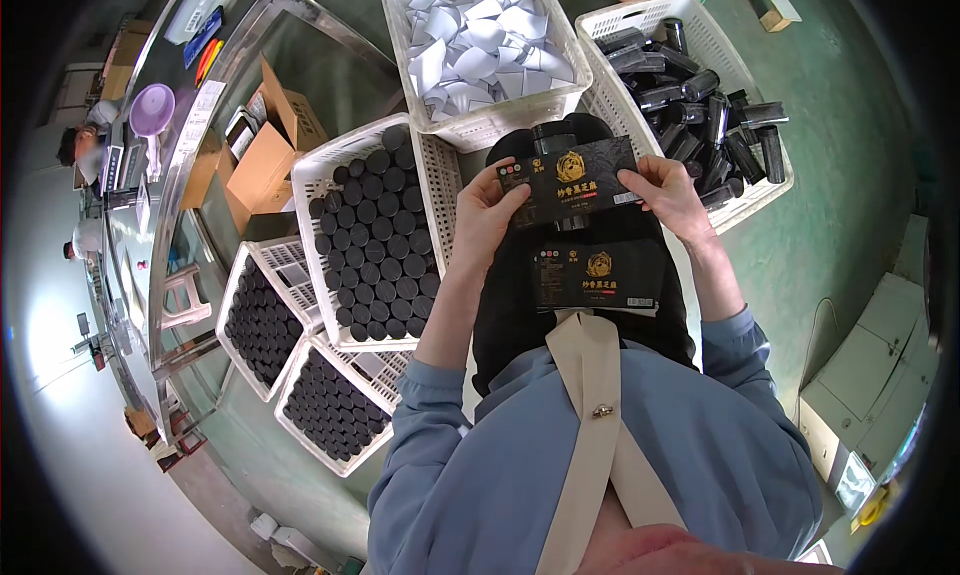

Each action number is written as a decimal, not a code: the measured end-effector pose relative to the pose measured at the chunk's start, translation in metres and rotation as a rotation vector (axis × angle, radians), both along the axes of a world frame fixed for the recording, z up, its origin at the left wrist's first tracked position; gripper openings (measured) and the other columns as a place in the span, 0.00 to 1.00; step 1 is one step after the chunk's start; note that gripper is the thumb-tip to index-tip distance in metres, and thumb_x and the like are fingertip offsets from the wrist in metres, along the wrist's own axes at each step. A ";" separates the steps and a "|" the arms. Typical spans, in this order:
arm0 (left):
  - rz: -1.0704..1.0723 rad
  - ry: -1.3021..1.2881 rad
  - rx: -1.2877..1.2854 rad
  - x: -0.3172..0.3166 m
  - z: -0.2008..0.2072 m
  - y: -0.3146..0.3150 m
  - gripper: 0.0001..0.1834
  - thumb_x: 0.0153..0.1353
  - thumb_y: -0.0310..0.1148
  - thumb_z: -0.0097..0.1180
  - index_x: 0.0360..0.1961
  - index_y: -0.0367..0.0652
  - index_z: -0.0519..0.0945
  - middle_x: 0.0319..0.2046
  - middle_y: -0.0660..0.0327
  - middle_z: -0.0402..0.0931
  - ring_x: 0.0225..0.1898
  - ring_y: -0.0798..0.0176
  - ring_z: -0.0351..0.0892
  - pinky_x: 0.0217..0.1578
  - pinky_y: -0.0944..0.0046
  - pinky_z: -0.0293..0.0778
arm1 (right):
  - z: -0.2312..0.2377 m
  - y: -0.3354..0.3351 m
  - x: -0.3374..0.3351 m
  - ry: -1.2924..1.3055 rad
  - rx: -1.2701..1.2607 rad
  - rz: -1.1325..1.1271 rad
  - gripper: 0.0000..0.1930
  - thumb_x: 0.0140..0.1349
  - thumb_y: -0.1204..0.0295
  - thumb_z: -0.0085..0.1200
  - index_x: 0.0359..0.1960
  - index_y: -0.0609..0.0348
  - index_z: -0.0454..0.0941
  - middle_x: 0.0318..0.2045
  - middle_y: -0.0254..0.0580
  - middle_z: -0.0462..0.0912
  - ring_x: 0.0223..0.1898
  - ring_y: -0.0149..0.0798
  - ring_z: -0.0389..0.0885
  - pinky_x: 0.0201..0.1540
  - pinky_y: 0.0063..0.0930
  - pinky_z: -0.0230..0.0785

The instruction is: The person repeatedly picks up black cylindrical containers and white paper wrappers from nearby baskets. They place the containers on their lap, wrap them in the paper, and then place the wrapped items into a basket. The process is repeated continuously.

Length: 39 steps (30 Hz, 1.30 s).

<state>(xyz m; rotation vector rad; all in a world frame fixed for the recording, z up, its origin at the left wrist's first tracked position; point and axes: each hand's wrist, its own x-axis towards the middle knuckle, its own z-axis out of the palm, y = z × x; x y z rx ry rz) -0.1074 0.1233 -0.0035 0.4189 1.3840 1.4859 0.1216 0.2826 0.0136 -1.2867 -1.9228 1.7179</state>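
Observation:
My left hand (485,215) pinches the left end of a black label (570,182) with a gold emblem. My right hand (672,197) grips the label's right end between thumb and fingers. Stretched flat between both hands, the label lies across a dark jar (553,133) on my lap; only the jar's ends show above and below it, so I cannot tell whether the label touches it. Closer to my body, a stack of matching labels (598,278) rests on my dark trousers.
Ahead, a white crate (393,70) holds curled white paper pieces. Loose black jars fill another crate (770,200) at the right. Three white crates (305,190) (240,265) (345,465) of upright dark jars stand at the left, near an opened cardboard box (265,175) and a metal-framed table (250,25).

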 end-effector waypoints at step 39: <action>0.125 0.690 -0.168 0.048 -0.038 0.030 0.14 0.63 0.27 0.57 0.47 0.32 0.82 0.30 0.50 0.83 0.28 0.64 0.82 0.34 0.62 0.75 | -0.056 0.004 0.004 -0.042 0.053 -0.108 0.14 0.62 0.66 0.64 0.22 0.60 0.78 0.17 0.22 0.71 0.21 0.17 0.63 0.23 0.19 0.53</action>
